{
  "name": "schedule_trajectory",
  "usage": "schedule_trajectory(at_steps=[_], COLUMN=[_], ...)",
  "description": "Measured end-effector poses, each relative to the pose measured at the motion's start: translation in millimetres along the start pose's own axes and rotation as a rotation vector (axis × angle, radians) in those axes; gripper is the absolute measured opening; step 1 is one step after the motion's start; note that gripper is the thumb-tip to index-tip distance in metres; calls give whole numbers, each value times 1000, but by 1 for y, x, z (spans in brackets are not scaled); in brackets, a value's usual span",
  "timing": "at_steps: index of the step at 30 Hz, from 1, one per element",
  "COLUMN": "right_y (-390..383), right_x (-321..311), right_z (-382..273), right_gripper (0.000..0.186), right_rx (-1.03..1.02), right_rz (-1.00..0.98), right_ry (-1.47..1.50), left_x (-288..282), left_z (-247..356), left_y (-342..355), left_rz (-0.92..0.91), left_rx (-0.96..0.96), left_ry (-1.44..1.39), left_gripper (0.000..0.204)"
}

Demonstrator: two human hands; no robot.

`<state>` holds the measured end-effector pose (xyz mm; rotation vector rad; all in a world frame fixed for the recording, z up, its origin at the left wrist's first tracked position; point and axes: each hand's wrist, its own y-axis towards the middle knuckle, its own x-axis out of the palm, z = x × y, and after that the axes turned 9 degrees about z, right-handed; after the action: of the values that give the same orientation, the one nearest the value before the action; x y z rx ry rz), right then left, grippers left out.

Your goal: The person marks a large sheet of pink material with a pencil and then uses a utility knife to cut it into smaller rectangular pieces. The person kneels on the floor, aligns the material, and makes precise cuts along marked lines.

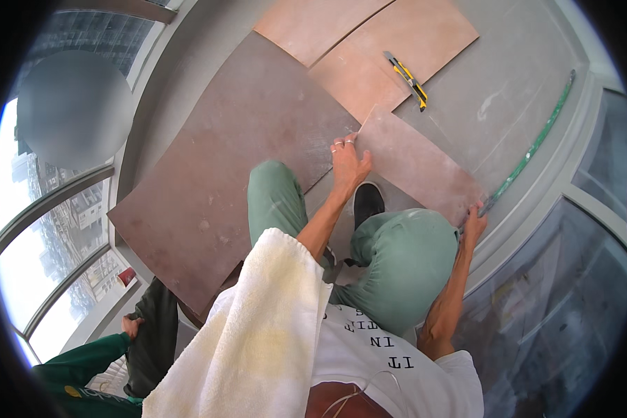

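A thin pinkish-brown rectangular sheet [421, 164] lies at an angle in front of my knees, low over the grey floor. My left hand [352, 166], with rings on its fingers, grips the sheet's left end with bent fingers. At the opposite end, my right hand [474, 224] pinches the near right corner between thumb and fingers. A much larger, darker brown sheet [216, 146] spreads to the left of my left hand. Beyond the held sheet, a yellow and black utility knife [407, 80] rests partly on a light tan sheet [411, 38], its handle end over the floor.
A green strip [536, 143] runs along the right side to my right hand. Another tan sheet [313, 24] lies at the far side. Windows line both sides. At the lower left is another person in a green sleeve [83, 359], near a red cup [126, 276] on the sill.
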<state>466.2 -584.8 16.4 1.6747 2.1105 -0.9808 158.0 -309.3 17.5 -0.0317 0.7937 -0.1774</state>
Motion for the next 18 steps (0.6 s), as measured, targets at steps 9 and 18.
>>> schedule_trajectory(at_steps=[9, 18], right_y=[-173, -233], right_x=[214, 309], right_z=[-91, -95], right_gripper=[54, 57], right_rx=[282, 257], right_rz=[-712, -912], right_ry=[388, 323], left_x=[-188, -220], left_z=[-142, -183], left_y=[205, 332], left_rz=[300, 36], left_rx=[-197, -247], left_ry=[184, 355], left_gripper=[57, 81])
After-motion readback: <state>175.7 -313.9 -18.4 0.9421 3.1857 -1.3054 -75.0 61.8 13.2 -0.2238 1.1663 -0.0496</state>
